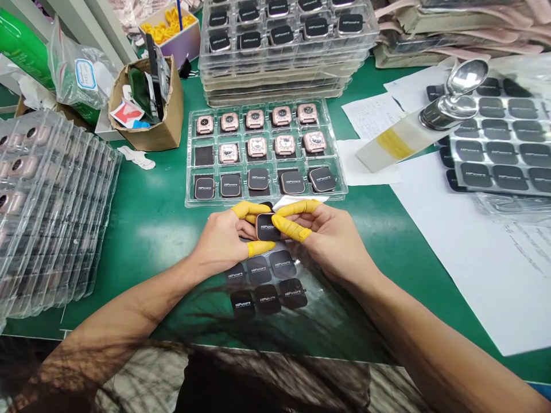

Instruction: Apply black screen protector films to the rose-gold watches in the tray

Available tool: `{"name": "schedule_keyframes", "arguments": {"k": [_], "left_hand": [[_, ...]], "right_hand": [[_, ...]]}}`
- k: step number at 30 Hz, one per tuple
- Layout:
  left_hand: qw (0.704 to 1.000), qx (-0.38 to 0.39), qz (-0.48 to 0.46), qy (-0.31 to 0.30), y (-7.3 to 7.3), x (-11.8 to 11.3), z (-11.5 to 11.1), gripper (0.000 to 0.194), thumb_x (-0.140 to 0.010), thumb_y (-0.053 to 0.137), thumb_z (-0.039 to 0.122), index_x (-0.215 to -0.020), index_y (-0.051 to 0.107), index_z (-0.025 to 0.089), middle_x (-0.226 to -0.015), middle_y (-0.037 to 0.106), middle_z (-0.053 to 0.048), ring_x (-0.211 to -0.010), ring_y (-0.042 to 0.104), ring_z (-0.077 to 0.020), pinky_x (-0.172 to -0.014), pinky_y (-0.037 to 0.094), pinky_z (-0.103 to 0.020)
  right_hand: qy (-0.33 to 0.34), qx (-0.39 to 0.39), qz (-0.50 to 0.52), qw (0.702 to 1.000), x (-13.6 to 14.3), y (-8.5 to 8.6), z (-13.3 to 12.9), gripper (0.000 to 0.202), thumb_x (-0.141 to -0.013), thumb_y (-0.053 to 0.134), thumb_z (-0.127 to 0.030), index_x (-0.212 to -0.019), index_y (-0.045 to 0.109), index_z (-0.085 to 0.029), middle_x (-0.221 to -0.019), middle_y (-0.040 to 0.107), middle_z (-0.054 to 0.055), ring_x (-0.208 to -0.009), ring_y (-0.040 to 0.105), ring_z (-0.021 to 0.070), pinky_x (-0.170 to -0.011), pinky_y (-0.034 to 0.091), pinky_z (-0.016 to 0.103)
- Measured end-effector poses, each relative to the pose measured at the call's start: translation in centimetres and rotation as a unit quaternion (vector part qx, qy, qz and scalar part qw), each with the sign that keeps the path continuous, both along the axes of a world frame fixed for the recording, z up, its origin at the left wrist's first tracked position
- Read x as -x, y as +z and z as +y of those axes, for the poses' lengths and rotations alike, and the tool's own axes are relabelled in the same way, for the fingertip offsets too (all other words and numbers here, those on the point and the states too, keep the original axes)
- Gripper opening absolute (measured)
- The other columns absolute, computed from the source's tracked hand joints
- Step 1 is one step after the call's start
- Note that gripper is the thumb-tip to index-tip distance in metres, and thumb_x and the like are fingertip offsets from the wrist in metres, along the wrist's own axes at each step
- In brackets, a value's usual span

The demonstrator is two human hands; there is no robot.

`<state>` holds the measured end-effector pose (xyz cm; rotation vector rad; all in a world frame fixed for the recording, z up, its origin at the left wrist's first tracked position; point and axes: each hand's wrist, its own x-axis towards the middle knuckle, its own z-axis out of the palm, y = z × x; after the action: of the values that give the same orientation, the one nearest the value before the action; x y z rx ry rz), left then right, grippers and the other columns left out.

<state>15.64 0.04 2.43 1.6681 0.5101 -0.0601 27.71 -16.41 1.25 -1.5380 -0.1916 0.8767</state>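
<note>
Between both hands is a small square watch face [266, 228] with a black HiFuture film on its front. My left hand [230, 234] grips its left side with yellow-cotted fingers. My right hand [321, 229] pinches its right edge, thumb on the front. Just beyond lies a clear tray [187, 172] of watch units: pink backs face up in the upper two rows, black HiFuture faces in the front row. One middle-row compartment at the left [204, 155] holds no watch. Under my hands, a transparent sheet [318, 287] carries several black HiFuture films [283, 264].
Stacked trays stand at the left [51, 218] and back [279, 74]. A cardboard box [166, 129] of odds and ends is at back left, near a bin of yellow finger cots [167, 28]. A pump bottle [396, 143], papers [473, 258] and film sheets [495, 152] lie right.
</note>
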Motion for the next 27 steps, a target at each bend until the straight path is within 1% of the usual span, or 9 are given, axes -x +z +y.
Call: {"name": "schedule_keyframes", "arguments": {"k": [4, 7, 11, 15, 18, 21, 23, 25, 27], "left_hand": [[1.000, 0.002, 0.002, 0.001, -0.1, 0.1, 0.0, 0.063, -0.071, 0.096, 0.023, -0.132, 0.080, 0.019, -0.079, 0.081, 0.000, -0.080, 0.080, -0.0203, -0.084, 0.066, -0.035], [1.000, 0.022, -0.009, 0.013, -0.4, 0.2, 0.2, 0.060, -0.071, 0.098, 0.026, -0.127, 0.080, 0.021, -0.082, 0.079, 0.001, -0.078, 0.079, -0.0191, -0.080, 0.066, -0.034], [0.993, 0.107, -0.041, 0.029, -0.8, 0.0, 0.5, 0.069, -0.060, 0.108, 0.030, -0.121, 0.076, 0.020, -0.093, 0.081, -0.003, -0.084, 0.079, -0.0192, -0.087, 0.068, -0.035], [0.996, 0.063, -0.042, 0.044, -1.0, 0.0, -0.4, 0.055, -0.069, 0.105, 0.036, -0.113, 0.077, 0.019, -0.092, 0.081, -0.003, -0.081, 0.075, -0.0164, -0.085, 0.066, -0.033], [0.994, 0.042, -0.064, 0.076, -0.3, 0.5, -0.8, 0.050, -0.072, 0.103, 0.047, -0.104, 0.077, 0.019, -0.099, 0.082, -0.005, -0.088, 0.077, -0.0182, -0.089, 0.067, -0.034], [0.985, 0.041, -0.100, 0.137, 1.7, 0.6, 1.4, 0.053, -0.083, 0.094, 0.061, -0.108, 0.075, 0.019, -0.102, 0.082, -0.006, -0.091, 0.079, -0.0201, -0.087, 0.069, -0.036], [0.982, -0.035, -0.108, 0.150, 3.4, -0.3, 4.5, 0.051, -0.092, 0.085, 0.063, -0.116, 0.074, 0.019, -0.109, 0.082, -0.008, -0.095, 0.079, -0.0221, -0.085, 0.070, -0.038], [0.972, -0.179, -0.085, 0.128, 4.6, -2.0, 8.3, 0.045, -0.100, 0.077, 0.059, -0.117, 0.076, 0.018, -0.115, 0.082, -0.009, -0.097, 0.078, -0.0232, -0.083, 0.068, -0.036], [0.923, -0.378, -0.004, 0.075, 5.2, -4.1, 11.4, 0.032, -0.107, 0.067, 0.047, -0.112, 0.078, 0.017, -0.110, 0.081, -0.010, -0.096, 0.075, -0.0235, -0.082, 0.064, -0.035]], "right_hand": [[0.015, -0.005, -0.018, 1.000, 0.1, -0.1, -0.1, 0.058, -0.056, 0.106, -0.064, -0.089, 0.079, -0.024, -0.084, 0.080, 0.002, -0.082, 0.077, 0.0192, -0.077, 0.067, 0.033], [0.003, -0.019, -0.039, 0.999, 0.2, -0.4, -0.2, 0.059, -0.064, 0.104, -0.062, -0.102, 0.076, -0.027, -0.091, 0.075, -0.002, -0.076, 0.073, 0.0159, -0.071, 0.067, 0.032], [0.009, -0.025, -0.127, 0.992, 0.6, -1.2, -0.6, 0.049, -0.089, 0.083, -0.068, -0.119, 0.073, -0.031, -0.104, 0.077, 0.001, -0.083, 0.077, 0.0206, -0.076, 0.071, 0.040], [0.068, -0.010, -0.311, 0.948, 1.3, -2.0, -0.9, 0.033, -0.107, 0.062, -0.058, -0.120, 0.077, -0.032, -0.115, 0.083, 0.008, -0.106, 0.081, 0.0301, -0.094, 0.070, 0.051], [0.082, -0.055, -0.386, 0.917, 1.8, -2.5, -0.9, 0.028, -0.110, 0.059, -0.048, -0.130, 0.073, -0.033, -0.116, 0.082, 0.007, -0.101, 0.081, 0.0288, -0.090, 0.071, 0.049], [0.117, -0.099, -0.447, 0.881, 2.1, -3.1, -0.6, 0.030, -0.109, 0.065, -0.041, -0.138, 0.069, -0.036, -0.112, 0.079, 0.007, -0.092, 0.080, 0.0280, -0.080, 0.072, 0.048], [0.169, -0.116, -0.518, 0.830, 2.2, -3.4, -0.3, 0.026, -0.106, 0.069, -0.035, -0.131, 0.073, -0.036, -0.109, 0.078, 0.008, -0.090, 0.077, 0.0301, -0.074, 0.071, 0.050], [0.215, -0.126, -0.582, 0.774, 2.0, -3.5, -0.1, 0.019, -0.104, 0.071, -0.029, -0.121, 0.078, -0.035, -0.109, 0.079, 0.009, -0.092, 0.075, 0.0315, -0.073, 0.070, 0.051], [0.245, -0.128, -0.608, 0.744, 1.7, -3.4, -0.1, 0.019, -0.103, 0.073, -0.025, -0.116, 0.081, -0.036, -0.109, 0.079, 0.008, -0.092, 0.074, 0.0303, -0.074, 0.070, 0.049]]}}
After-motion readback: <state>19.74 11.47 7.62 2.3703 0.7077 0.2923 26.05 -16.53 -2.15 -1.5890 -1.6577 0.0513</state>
